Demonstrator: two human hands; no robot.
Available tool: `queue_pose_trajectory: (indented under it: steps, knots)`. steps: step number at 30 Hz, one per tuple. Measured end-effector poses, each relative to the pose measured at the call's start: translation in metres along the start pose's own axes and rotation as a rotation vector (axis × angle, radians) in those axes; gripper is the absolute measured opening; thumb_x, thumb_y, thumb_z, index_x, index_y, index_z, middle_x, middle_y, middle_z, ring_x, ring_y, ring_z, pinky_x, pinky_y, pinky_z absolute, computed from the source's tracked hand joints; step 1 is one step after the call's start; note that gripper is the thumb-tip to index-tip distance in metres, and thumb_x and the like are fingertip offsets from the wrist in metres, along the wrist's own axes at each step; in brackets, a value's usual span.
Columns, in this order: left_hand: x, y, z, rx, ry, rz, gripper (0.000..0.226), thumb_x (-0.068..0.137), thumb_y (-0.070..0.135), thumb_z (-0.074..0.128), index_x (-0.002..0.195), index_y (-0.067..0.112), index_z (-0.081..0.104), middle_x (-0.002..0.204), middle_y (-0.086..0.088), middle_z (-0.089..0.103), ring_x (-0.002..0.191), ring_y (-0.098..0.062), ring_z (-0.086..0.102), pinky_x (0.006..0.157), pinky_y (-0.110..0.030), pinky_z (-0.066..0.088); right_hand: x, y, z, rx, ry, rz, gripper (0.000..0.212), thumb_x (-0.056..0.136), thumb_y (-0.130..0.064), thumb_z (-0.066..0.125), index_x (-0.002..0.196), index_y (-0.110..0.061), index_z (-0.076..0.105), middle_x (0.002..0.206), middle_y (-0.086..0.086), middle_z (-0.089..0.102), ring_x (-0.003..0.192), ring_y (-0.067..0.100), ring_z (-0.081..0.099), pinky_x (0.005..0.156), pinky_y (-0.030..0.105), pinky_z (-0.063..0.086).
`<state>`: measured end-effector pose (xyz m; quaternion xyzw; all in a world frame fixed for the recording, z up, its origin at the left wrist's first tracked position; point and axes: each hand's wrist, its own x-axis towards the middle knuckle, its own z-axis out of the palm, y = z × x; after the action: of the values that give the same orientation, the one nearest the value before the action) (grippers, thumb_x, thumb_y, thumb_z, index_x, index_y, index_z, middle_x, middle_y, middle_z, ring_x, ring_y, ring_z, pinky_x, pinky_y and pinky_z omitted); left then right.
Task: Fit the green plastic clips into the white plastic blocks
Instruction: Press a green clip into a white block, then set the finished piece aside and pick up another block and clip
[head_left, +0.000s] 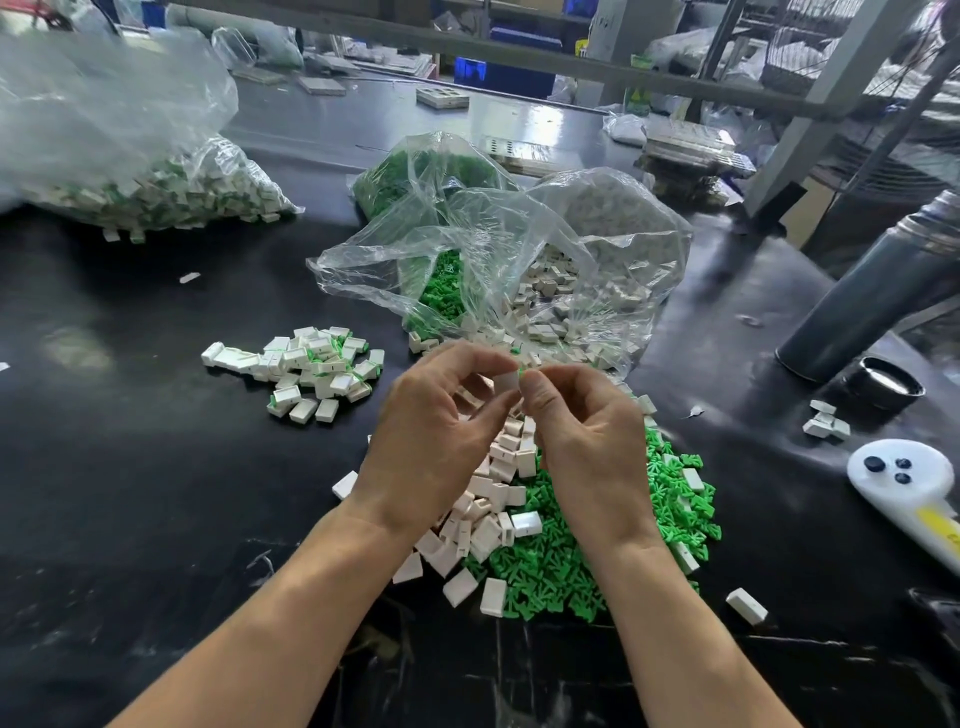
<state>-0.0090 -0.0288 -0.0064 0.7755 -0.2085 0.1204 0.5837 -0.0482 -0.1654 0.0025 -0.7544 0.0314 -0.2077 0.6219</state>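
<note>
My left hand (436, 431) pinches a small white block (505, 382) between thumb and fingers, raised above the table. My right hand (587, 436) meets it from the right, its fingertips pinched on a green clip (521, 370) of which only a sliver shows at the block's edge. Under my hands lies a heap of loose white blocks (488, 514), with a heap of green clips (670, 519) to its right. A pile of white blocks with green clips in them (317, 371) sits to the left.
Open clear bags of green clips (441, 291) and white blocks (566, 306) lie behind my hands. A large bag of fitted pieces (156, 187) is at far left. A grey cylinder (872, 296), a black cap (885, 384) and a white controller (904, 483) stand right.
</note>
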Motion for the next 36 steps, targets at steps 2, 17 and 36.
queue_pose_trajectory:
  steps: [2, 17, 36]
  knots:
    - [0.0, 0.0, 0.0, 0.063, 0.01, 0.035, 0.014, 0.091, 0.025, 0.079, 0.103, 0.028, 0.073, 0.097, 0.016, 0.068, 0.084, -0.009, 0.067, 0.069, -0.021, 0.056, 0.0, 0.002, -0.001, -0.034, 0.02, 0.012, 0.01, 0.098, -0.026, 0.071, 0.095, -0.017, 0.073, 0.081, -0.003, 0.073, 0.069, 0.005, 0.065, 0.062, 0.018, 0.051]
    - [-0.001, -0.001, -0.007, 0.308, 0.002, 0.038, 0.021, 0.091, 0.03, 0.077, 0.111, 0.029, 0.072, 0.102, 0.021, 0.061, 0.088, 0.0, 0.063, 0.083, -0.029, 0.059, 0.001, 0.007, 0.001, -0.105, 0.129, 0.092, 0.023, 0.101, -0.032, 0.066, 0.082, -0.021, 0.073, 0.075, -0.001, 0.072, 0.066, 0.014, 0.064, 0.057, 0.02, 0.048]
    - [0.018, -0.034, -0.038, 1.062, 0.149, -0.234, 0.012, 0.094, 0.026, 0.068, 0.1, 0.032, 0.076, 0.102, -0.001, 0.068, 0.107, -0.029, 0.054, 0.094, -0.045, 0.035, 0.002, 0.008, -0.007, -0.172, 0.096, 0.108, 0.027, 0.101, -0.033, 0.065, 0.078, -0.02, 0.075, 0.073, -0.003, 0.072, 0.069, 0.016, 0.066, 0.058, 0.021, 0.049]
